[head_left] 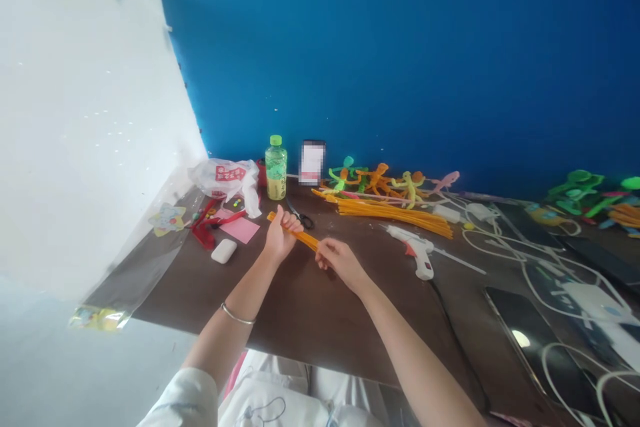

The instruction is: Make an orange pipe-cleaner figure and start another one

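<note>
Between my two hands runs a short bundle of orange pipe cleaners, slanting down to the right above the dark table. My left hand is closed round its upper left part, and a bit of the bundle sticks out past the thumb. At the lower right part, the fingers of my right hand pinch it. A longer pile of orange pipe cleaners lies on the table beyond my right hand. Black-handled scissors rest just behind my left hand, partly hidden.
A white glue gun lies right of my hands, its black cord trailing forward. A green-capped bottle, a propped phone and pipe-cleaner figures stand at the back. Left are a plastic bag and white case; right, a tablet and cables.
</note>
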### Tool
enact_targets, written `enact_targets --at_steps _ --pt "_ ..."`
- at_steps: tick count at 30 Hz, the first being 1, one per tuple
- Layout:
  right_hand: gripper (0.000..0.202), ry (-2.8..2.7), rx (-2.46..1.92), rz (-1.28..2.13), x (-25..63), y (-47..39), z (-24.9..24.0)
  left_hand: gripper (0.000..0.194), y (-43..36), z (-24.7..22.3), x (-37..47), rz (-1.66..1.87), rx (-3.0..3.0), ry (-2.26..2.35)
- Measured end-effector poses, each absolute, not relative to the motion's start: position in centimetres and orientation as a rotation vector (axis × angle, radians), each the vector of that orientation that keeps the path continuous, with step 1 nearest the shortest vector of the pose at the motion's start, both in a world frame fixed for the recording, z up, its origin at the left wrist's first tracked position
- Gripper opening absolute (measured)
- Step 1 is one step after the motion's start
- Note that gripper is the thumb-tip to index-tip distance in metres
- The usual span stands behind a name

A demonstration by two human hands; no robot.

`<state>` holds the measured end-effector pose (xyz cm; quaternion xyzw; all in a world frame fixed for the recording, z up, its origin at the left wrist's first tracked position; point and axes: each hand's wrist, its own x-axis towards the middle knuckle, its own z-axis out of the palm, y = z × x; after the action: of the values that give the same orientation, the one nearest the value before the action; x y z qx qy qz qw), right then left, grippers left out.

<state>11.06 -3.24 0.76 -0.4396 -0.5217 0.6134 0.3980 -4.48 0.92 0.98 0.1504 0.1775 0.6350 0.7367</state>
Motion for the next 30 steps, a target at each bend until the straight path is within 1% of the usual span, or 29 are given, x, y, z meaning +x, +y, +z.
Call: enact_targets --at_steps 2,3,7,10,14,22,25,28,30 --pt "0.028 -1.137 -1.017 1.643 11.3 -2.9 0.5 0.024 0.6 1.1 -3.8 1.349 0.415 0.430" --pt "0.027 -1.049 -0.968 1.682 11.4 -2.7 0.4 0.019 0.4 1.1 -3.4 1.295 0.464 0.460" --pt "0.022 -0.825 -0.854 1.788 12.1 -2.1 0.1 0.034 -0.3 0.6 -2.5 1.141 0.643 0.550" --pt "0.023 -0.782 -0.828 1.819 12.4 -2.0 0.1 0.032 -0.4 0.3 -2.4 1.129 0.737 0.605" --pt "0.016 -0.806 -0.819 1.782 12.6 -2.0 0.0 0.030 -0.4 0.1 -2.5 1.148 0.775 0.645" --pt "0.018 -0.853 -0.859 1.692 12.5 -1.8 -0.4 0.026 -0.1 -0.5 -2.2 1.196 0.737 0.661" --pt "0.023 -0.926 -0.936 1.566 12.3 -1.8 -0.4 0.028 -0.3 -0.7 -2.0 1.208 0.788 0.699" --pt "0.033 -1.013 -1.016 1.270 12.0 -1.9 -0.6 0.026 -0.4 -0.8 -1.8 1.237 0.956 0.791" --pt "0.034 -1.060 -1.059 1.142 11.9 -2.0 -0.8 0.025 -0.3 -1.0 -1.7 1.254 1.102 0.822"
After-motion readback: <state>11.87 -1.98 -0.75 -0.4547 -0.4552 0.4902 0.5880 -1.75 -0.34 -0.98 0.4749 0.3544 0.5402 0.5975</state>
